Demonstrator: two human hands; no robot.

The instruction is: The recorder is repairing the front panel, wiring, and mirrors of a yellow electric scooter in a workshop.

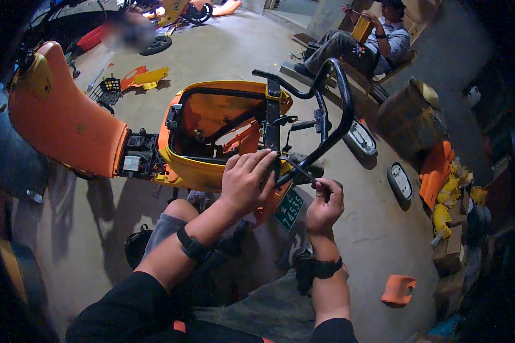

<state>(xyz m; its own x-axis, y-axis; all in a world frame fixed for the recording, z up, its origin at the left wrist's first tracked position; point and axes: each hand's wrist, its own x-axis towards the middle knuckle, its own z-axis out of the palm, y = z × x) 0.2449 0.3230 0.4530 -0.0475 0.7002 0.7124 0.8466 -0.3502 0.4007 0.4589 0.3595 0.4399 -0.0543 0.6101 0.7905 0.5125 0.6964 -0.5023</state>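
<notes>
An orange scooter body point(74, 114) with a black-rimmed open seat well stands before me, partly taken apart. At its rear a black tubular grab rail point(342, 91) joins a black crossbar point(273, 108). My left hand point(246, 177) lies over the near end of that crossbar, fingers stretched out and hiding what is under them. In my closed right hand point(324, 203) is the end of a thin dark wrench-like tool point(298, 169). Its other end reaches the crossbar beside my left fingertips. A green number plate point(289, 210) hangs below, between my hands.
Seated at the back right, a person point(383, 43) holds a yellow object. Two oval black-and-white parts point(401, 182) lie on the floor at right, near orange panels point(436, 171). A small orange piece point(398, 290) lies nearer. A black basket point(106, 91) is at far left.
</notes>
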